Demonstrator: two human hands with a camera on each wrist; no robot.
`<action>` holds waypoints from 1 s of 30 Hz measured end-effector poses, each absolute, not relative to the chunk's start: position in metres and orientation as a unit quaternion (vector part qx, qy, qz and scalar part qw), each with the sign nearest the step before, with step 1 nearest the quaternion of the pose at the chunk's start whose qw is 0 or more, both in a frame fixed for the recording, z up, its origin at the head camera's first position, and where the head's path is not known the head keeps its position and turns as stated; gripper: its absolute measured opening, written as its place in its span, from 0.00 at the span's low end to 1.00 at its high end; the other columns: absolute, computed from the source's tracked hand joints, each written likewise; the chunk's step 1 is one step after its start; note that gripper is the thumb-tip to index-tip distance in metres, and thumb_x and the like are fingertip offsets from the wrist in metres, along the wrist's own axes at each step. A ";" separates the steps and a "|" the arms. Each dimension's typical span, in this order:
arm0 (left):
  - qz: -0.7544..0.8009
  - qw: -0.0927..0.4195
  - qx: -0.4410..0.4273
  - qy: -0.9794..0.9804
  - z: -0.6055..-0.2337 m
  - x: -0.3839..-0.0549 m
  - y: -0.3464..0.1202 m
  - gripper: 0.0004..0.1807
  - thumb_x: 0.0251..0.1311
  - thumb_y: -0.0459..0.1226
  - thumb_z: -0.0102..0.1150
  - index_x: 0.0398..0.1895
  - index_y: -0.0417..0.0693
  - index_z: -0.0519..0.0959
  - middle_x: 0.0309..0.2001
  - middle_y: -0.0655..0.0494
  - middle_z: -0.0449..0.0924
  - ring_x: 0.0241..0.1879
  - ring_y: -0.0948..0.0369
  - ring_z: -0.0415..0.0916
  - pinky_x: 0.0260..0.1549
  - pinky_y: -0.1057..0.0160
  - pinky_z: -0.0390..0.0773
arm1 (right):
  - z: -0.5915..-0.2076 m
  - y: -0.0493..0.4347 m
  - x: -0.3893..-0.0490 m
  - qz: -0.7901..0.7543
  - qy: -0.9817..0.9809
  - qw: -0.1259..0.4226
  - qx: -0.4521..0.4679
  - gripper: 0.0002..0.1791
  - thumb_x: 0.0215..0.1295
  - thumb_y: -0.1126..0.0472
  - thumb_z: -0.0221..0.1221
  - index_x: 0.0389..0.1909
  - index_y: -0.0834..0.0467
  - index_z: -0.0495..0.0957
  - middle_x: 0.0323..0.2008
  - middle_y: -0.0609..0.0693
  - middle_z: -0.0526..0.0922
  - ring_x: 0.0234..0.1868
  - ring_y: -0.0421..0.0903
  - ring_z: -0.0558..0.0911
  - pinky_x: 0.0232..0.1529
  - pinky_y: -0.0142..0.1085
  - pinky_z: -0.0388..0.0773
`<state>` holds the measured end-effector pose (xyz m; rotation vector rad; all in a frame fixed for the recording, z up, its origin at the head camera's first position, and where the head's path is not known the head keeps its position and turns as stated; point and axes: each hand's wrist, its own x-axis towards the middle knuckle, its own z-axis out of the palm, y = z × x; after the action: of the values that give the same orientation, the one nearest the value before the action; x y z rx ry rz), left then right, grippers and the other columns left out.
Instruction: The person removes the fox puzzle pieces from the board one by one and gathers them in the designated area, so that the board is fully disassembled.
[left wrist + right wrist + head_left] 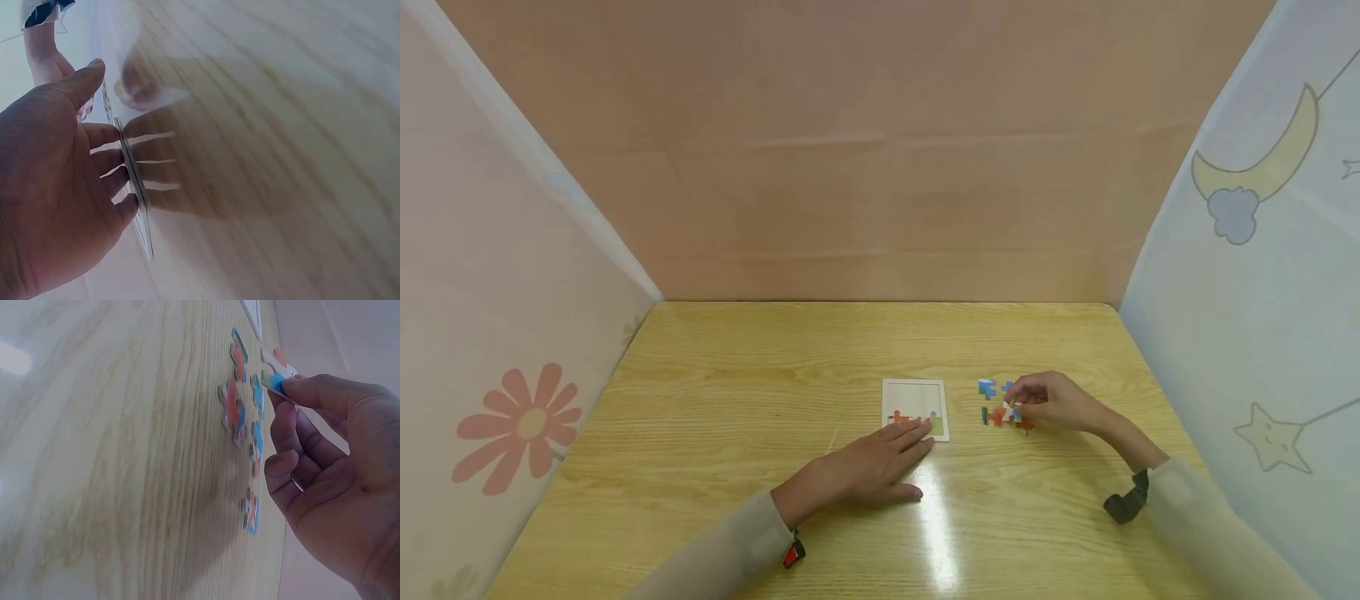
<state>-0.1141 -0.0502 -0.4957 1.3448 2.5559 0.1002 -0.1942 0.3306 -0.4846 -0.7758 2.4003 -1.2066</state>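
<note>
A shallow white puzzle tray (946, 408) lies on the table, its lower part filled with joined red and green pieces. My left hand (880, 465) rests with straight fingers on the tray's near edge; the left wrist view shows its fingertips (128, 206) touching that edge. To the right, my right hand (1052, 402) pinches a jigsaw piece (275, 378) between thumb and finger, raised off the table. That piece shows blue, white and red parts. Below and around this hand lie several loose jigsaw pieces (987, 388), some partly hidden by it in the head view.
The wooden table (737, 375) reaches back to a plain orange-brown cloth wall (880, 183). Patterned cloth walls stand at the left (475, 292) and right (1247, 333). A bright light reflection lies on the table in front of the tray.
</note>
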 end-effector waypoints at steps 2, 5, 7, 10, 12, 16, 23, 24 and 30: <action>0.036 0.126 0.461 0.878 -0.496 -0.114 -0.050 0.44 0.80 0.62 0.43 0.86 0.46 0.52 0.87 0.49 0.43 0.86 0.55 0.40 0.82 0.55 0.52 | -0.485 0.336 -0.193 -0.422 0.847 0.172 -0.272 0.08 0.72 0.69 0.66 0.49 0.62 0.86 0.44 0.56 0.89 0.39 0.44 0.87 0.38 0.33 0.85; 0.039 0.129 0.461 0.877 -0.495 -0.114 -0.050 0.44 0.80 0.62 0.42 0.87 0.46 0.51 0.87 0.49 0.42 0.86 0.54 0.40 0.82 0.54 0.52 | -0.485 0.343 -0.193 -0.418 0.850 0.168 -0.272 0.09 0.71 0.69 0.66 0.50 0.62 0.86 0.43 0.55 0.89 0.39 0.43 0.87 0.38 0.33 0.85; 0.039 0.129 0.462 0.876 -0.494 -0.113 -0.051 0.44 0.80 0.62 0.43 0.87 0.46 0.51 0.87 0.48 0.42 0.86 0.54 0.40 0.82 0.53 0.51 | -0.485 0.347 -0.192 -0.416 0.851 0.163 -0.275 0.09 0.71 0.70 0.65 0.49 0.62 0.86 0.43 0.55 0.89 0.40 0.42 0.87 0.39 0.32 0.84; 0.040 0.129 0.464 0.876 -0.493 -0.113 -0.051 0.44 0.80 0.62 0.43 0.87 0.45 0.51 0.87 0.48 0.42 0.86 0.53 0.40 0.82 0.53 0.52 | -0.485 0.354 -0.191 -0.417 0.849 0.157 -0.283 0.09 0.70 0.72 0.65 0.49 0.63 0.86 0.44 0.57 0.89 0.42 0.41 0.87 0.41 0.32 0.85; 0.041 0.128 0.464 0.876 -0.493 -0.113 -0.051 0.44 0.80 0.62 0.43 0.87 0.45 0.51 0.87 0.48 0.42 0.86 0.53 0.41 0.82 0.54 0.52 | -0.486 0.358 -0.191 -0.419 0.848 0.158 -0.284 0.09 0.71 0.72 0.65 0.49 0.63 0.86 0.44 0.58 0.89 0.42 0.41 0.87 0.42 0.31 0.85; 0.041 0.127 0.464 0.876 -0.492 -0.113 -0.050 0.44 0.81 0.61 0.43 0.87 0.45 0.52 0.87 0.48 0.43 0.86 0.54 0.41 0.82 0.54 0.51 | -0.487 0.367 -0.188 -0.423 0.846 0.155 -0.284 0.09 0.70 0.72 0.65 0.49 0.63 0.86 0.45 0.58 0.89 0.42 0.40 0.87 0.42 0.31 0.85; 0.045 0.130 0.463 0.875 -0.493 -0.114 -0.050 0.44 0.81 0.61 0.43 0.87 0.45 0.51 0.87 0.49 0.43 0.86 0.54 0.40 0.82 0.55 0.51 | -0.488 0.378 -0.184 -0.418 0.852 0.145 -0.279 0.09 0.69 0.74 0.65 0.48 0.66 0.85 0.42 0.57 0.89 0.41 0.36 0.86 0.40 0.29 0.84; 0.046 0.130 0.464 0.875 -0.493 -0.114 -0.050 0.44 0.81 0.61 0.43 0.87 0.45 0.51 0.87 0.48 0.42 0.86 0.54 0.40 0.82 0.54 0.51 | -0.488 0.379 -0.183 -0.418 0.852 0.148 -0.279 0.09 0.69 0.74 0.65 0.48 0.66 0.85 0.42 0.58 0.89 0.41 0.36 0.86 0.40 0.29 0.84; 0.045 0.122 0.469 0.874 -0.494 -0.114 -0.051 0.43 0.81 0.61 0.44 0.86 0.45 0.52 0.87 0.48 0.43 0.86 0.53 0.41 0.82 0.54 0.52 | -0.488 0.386 -0.182 -0.412 0.855 0.150 -0.277 0.09 0.71 0.73 0.64 0.49 0.66 0.85 0.43 0.59 0.89 0.41 0.38 0.86 0.41 0.30 0.85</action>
<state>-0.1136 -0.0511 -0.4943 1.3682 2.5496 0.1326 -0.1819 0.3862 -0.4882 -0.7963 2.4561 -1.1850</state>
